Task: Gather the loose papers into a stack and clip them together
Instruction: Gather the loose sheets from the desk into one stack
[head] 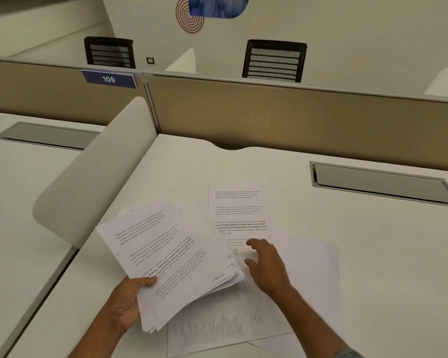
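A: Where's the bundle of sheets (pixel 166 257)?
B: In the left hand (pixel 126 303), over the desk (pixel 373 254), left of the right hand (pixel 265 267).
A: And that hand?
B: Resting on the loose pages (pixel 239 215); partition (pixel 282 120) behind, chairs (pixel 274 62) beyond.

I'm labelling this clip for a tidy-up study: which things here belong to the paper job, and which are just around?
Part of the job:
- sheaf of papers in the left hand
- loose printed sheet under the right hand
- table sheet
- blank sheet

Just around:
- desk number sign
- two chairs
- cable tray
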`<move>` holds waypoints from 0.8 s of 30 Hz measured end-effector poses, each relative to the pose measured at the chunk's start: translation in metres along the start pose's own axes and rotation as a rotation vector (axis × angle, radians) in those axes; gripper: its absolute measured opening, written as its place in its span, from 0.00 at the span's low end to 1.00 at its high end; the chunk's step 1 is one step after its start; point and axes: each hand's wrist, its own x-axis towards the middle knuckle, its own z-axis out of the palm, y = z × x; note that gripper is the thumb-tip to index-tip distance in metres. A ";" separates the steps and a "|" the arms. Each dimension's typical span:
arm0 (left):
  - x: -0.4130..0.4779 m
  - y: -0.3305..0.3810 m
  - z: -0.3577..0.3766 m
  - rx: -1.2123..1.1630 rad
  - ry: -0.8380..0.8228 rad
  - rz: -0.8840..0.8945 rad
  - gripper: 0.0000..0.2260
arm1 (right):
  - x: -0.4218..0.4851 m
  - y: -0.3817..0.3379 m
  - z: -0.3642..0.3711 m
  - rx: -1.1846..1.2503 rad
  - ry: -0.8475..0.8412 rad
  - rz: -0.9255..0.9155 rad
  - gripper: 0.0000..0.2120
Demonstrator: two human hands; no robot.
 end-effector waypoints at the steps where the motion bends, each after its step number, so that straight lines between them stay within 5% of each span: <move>1: 0.001 0.000 0.001 0.004 0.001 0.007 0.18 | 0.007 0.002 -0.001 -0.117 -0.065 -0.053 0.27; 7: 0.006 -0.006 0.004 0.020 0.020 0.024 0.17 | 0.035 0.007 -0.008 -0.493 -0.333 -0.121 0.47; 24: 0.011 -0.016 0.006 0.036 0.091 0.049 0.14 | 0.051 0.008 -0.012 -0.394 -0.378 -0.111 0.37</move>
